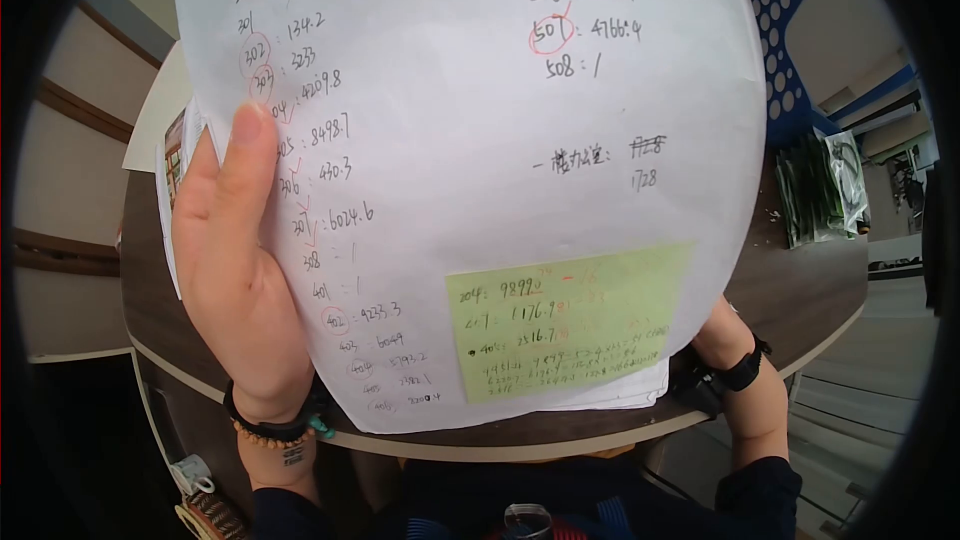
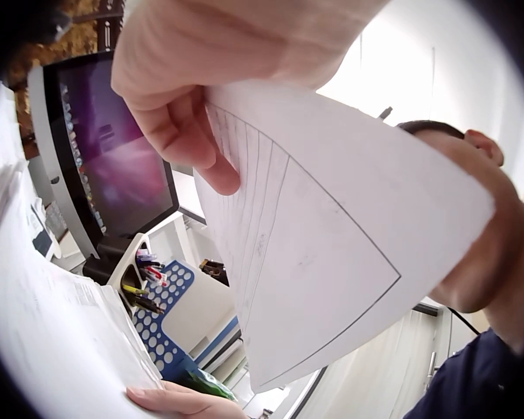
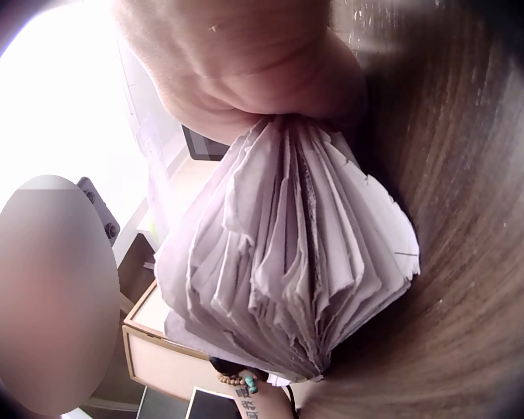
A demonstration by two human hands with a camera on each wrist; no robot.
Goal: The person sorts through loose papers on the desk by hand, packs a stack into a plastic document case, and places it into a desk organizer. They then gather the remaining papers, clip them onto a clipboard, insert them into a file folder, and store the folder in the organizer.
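My left hand [image 1: 240,260] holds up a white sheet [image 1: 430,140] by its left edge, thumb on the front and fingers behind. Handwritten room numbers and figures cover it, some circled or ticked in red. A yellow-green sticky note [image 1: 570,325] lies on its lower part. The left wrist view shows the sheet's back with a printed ruled frame. Mostly hidden behind the sheet in the head view, my right hand [image 3: 253,70] grips a thick stack of papers [image 3: 288,253], whose worn edges fan out close over the brown table.
A blue perforated rack [image 1: 780,30] and green plastic packets [image 1: 820,190] stand at the right. In the left wrist view, a monitor [image 2: 122,148] and several pens [image 2: 144,284] are behind the papers. A white cup [image 1: 193,472] sits low at the left.
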